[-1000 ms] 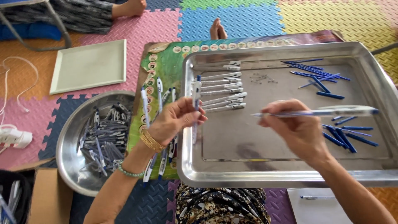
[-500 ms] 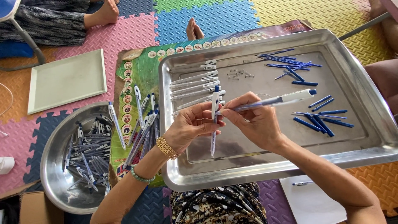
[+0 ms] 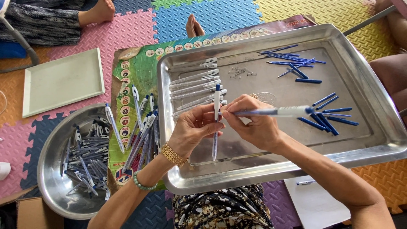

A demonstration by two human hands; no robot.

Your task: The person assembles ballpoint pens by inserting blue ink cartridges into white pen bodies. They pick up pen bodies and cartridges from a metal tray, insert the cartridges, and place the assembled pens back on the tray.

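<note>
Two pens meet over the near part of my steel tray (image 3: pixel 381 140): my left hand (image 3: pixel 193 129) pinches an upright pen (image 3: pixel 216 123), my right hand (image 3: pixel 254 125) grips a level pen (image 3: pixel 280 112). Blue refills (image 3: pixel 324 123) lie right, pen barrels (image 3: pixel 195 85) farther back, a bowl (image 3: pixel 51 169) left.

Bare forearms, gold bracelet (image 3: pixel 173 155), green bead bracelet (image 3: pixel 141 184), patterned dress (image 3: pixel 222 210)

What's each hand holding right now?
Left hand: closed on an upright pen barrel.
Right hand: closed on a level blue-and-white pen.
</note>
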